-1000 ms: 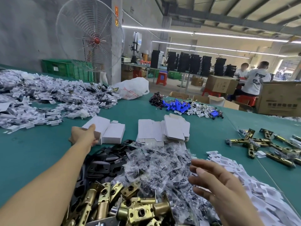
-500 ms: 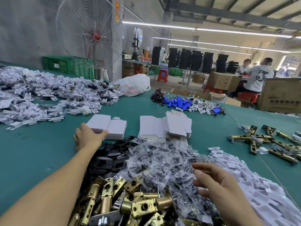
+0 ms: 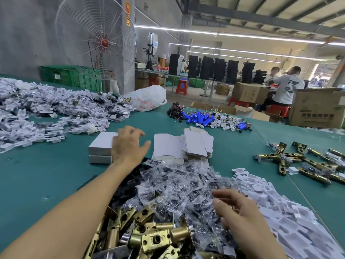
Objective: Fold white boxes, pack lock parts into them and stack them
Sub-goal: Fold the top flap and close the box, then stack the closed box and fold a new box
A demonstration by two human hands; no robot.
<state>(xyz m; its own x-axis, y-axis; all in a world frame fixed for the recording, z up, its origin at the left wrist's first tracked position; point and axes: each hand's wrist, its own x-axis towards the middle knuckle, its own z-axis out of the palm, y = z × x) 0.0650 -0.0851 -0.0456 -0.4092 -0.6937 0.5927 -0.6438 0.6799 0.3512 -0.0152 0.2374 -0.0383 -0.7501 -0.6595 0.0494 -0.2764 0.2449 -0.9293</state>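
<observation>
Two folded white boxes [image 3: 101, 147] lie stacked on the green table [image 3: 46, 176]. My left hand [image 3: 128, 144] hovers with spread fingers over their right end, holding nothing. To its right lie flat unfolded white boxes [image 3: 184, 144] in a loose pile. My right hand [image 3: 237, 212] rests with loosely bent fingers on a heap of small clear screw bags [image 3: 179, 186]. Brass latch parts [image 3: 149, 234] pile up at the front, with black plates [image 3: 128, 184] behind them.
White plastic inserts [image 3: 283, 212] spread at the right. More brass latches [image 3: 302, 163] lie further right. Blue parts [image 3: 201, 116] and a white bag [image 3: 147, 99] sit at the back; a big heap of white pieces [image 3: 46, 113] fills the left. Cardboard cartons, a fan and seated people stand beyond.
My left hand set a white box on top of another one, let go and lifted to the right with fingers spread. My right hand sank onto the screw bags.
</observation>
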